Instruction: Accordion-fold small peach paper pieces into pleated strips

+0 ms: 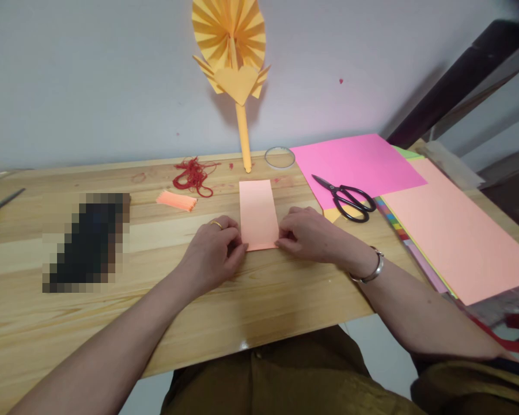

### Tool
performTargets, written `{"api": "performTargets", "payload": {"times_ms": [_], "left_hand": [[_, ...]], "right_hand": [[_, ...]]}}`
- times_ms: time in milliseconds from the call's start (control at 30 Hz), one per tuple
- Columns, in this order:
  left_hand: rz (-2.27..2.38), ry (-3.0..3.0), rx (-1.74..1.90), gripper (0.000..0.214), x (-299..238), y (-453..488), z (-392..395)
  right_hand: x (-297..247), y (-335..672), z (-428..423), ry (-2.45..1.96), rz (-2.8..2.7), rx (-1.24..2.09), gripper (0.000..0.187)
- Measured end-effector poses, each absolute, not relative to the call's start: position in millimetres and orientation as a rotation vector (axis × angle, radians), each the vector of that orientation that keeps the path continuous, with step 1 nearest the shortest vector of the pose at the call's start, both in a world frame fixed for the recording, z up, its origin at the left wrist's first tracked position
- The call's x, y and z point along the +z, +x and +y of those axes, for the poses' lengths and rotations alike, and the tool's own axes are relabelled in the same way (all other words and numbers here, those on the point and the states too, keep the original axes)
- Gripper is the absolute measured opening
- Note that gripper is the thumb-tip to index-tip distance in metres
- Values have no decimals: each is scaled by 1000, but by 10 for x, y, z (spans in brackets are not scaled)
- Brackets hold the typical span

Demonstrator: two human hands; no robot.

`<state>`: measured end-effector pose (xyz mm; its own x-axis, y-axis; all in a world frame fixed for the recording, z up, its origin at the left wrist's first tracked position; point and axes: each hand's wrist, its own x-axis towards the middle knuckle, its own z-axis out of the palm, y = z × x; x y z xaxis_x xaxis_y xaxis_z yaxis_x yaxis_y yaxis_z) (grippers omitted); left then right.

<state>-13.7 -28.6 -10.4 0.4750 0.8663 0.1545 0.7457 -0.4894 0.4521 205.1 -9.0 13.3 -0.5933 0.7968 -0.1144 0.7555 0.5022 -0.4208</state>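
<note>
A salmon-pink paper strip (257, 212) lies lengthwise on the wooden table (112, 323), straight in front of me. My left hand (215, 248), with a ring on one finger, pinches the strip's near left corner. My right hand (311, 233), a silver bracelet on its wrist, pinches the near right corner. Both hands have their fingers curled onto the paper's near edge.
Black scissors (348, 197) lie on a pink sheet (358, 158), beside a stack of coloured paper (458, 230) at the right. A yellow paper fan (232, 55) leans on the wall. Red string (193, 174), a folded orange piece (177, 200), a tape ring (279, 157) and a blurred dark object (87, 242) lie around.
</note>
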Motion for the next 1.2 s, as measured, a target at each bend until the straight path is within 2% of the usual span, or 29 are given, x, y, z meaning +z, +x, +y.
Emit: {"api": "performTargets", "payload": {"times_ms": [1200], "left_hand": [[1370,2418,432,18,-103,-133,-240]], "right_hand": [[126,2054,-90,-1357,-2624,691,21]]}}
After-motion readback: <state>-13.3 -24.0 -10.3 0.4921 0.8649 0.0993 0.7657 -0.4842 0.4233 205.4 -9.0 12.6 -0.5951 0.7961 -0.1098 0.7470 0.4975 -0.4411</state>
